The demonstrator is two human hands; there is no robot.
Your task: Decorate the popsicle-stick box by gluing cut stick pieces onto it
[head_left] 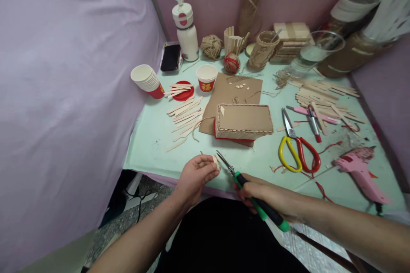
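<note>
My left hand (196, 175) pinches a short piece of wooden craft stick (215, 161) at the near edge of the table. My right hand (265, 196) is closed round the green and black handles of a pair of cutters (256, 200). The cutters' thin metal blades (225, 163) sit right beside the stick piece. Just beyond them a cardboard box (243, 120) edged with twine lies on a brown cardboard sheet (229, 91).
Loose craft sticks (185, 115) lie left of the box, and several more (323, 98) at the right. Red and yellow scissors (296, 147), a pink glue gun (360, 170), paper cups (149, 80), twine ball (211, 47), a bottle (186, 30) and jars stand around the pale green table (150, 140).
</note>
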